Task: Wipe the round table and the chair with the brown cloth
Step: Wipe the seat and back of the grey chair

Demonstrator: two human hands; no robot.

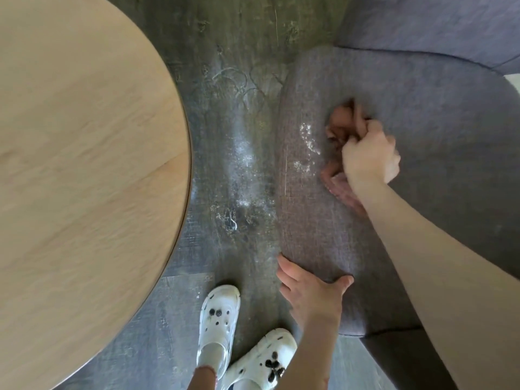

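Note:
The grey fabric chair [439, 114] fills the right side, its seat cushion facing me. My right hand [370, 154] is closed on the bunched brown cloth [342, 128] and presses it onto the seat. White powdery specks [308, 142] lie on the cushion just left of the cloth. My left hand [311, 298] rests flat with fingers spread on the seat's front left edge, holding nothing. The round light-wood table [84, 164] takes up the left of the view.
Dark wood-look floor [239, 178] runs between table and chair, dusted with white powder and scuff marks. My feet in white clogs [218, 319] stand at the bottom centre, close to the chair's front corner.

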